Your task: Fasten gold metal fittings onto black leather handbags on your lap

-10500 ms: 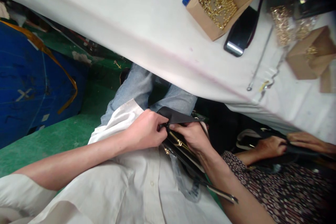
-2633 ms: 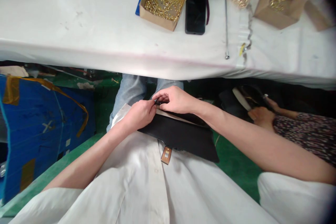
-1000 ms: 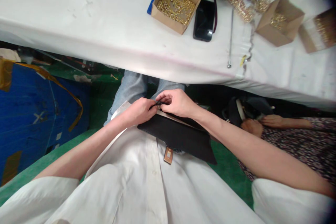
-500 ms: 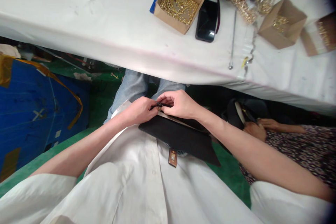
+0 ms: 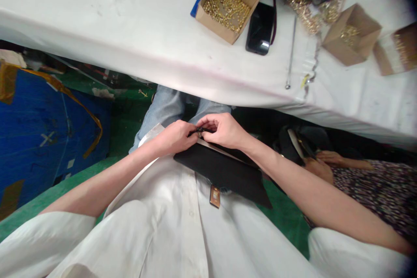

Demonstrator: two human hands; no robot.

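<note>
Across my lap lies a black handbag (image 5: 221,171) with a pale strip along its far edge and a small brown tab with a metal fitting (image 5: 214,196) hanging on the near side. At that far edge, my left hand (image 5: 178,134) is closed with thumb and fingers pinching a narrow black strap (image 5: 199,130). Close against it, my right hand (image 5: 223,130) has its fingers bent round the other end of the same strap. Something small and shiny shows between the fingertips, too small to name.
The white-covered table (image 5: 130,47) holds a cardboard box of gold studs (image 5: 224,11), a phone (image 5: 259,28), a thin metal rod (image 5: 291,54) and smaller boxes (image 5: 353,34). A blue wrapped bundle (image 5: 48,134) stands at left. Another person's hands (image 5: 321,163) work at right.
The camera view has shifted slightly, so the table things appear a little lower and further right. My hands keep their grip on the strap, almost unmoved.
</note>
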